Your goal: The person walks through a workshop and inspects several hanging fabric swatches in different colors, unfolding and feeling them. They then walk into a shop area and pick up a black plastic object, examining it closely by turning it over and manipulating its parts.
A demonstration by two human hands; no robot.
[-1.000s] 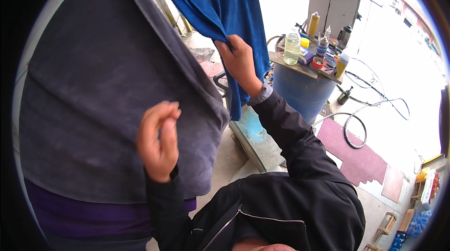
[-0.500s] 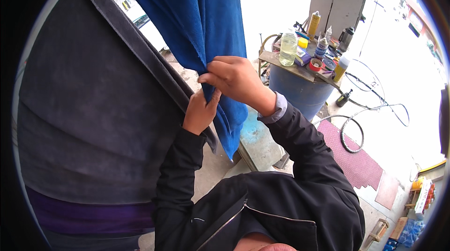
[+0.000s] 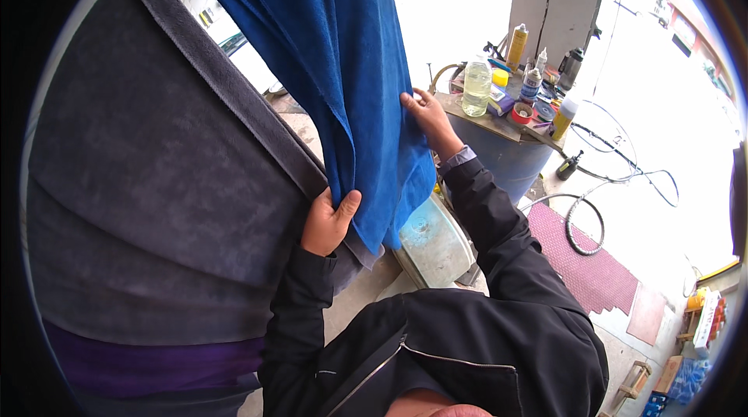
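A long blue towel (image 3: 362, 74) hangs in folds in front of me, coming down from the top of the view. My left hand (image 3: 329, 222) is closed on its lower left edge, thumb in front and fingers hidden behind the cloth. Higher up, my right hand (image 3: 431, 123) pinches the towel's right edge. To the left hangs a wide dark grey towel (image 3: 148, 160), its thick folded border passing just behind my left hand. Below the grey cloth shows a band of purple cloth (image 3: 156, 362).
Right of the towel, a blue drum (image 3: 506, 156) carries a board with a clear bottle (image 3: 477, 86), spray cans and tape. A pale basin-like object (image 3: 436, 242) sits below the towel. A black hose (image 3: 584, 222) coils over a reddish mat (image 3: 584, 269). Boxes (image 3: 707, 320) stand lower right.
My hands, close together before, have moved apart. The right hand went right to the towel's outer edge, and the left hand moved slightly down. The blue towel is now spread wider.
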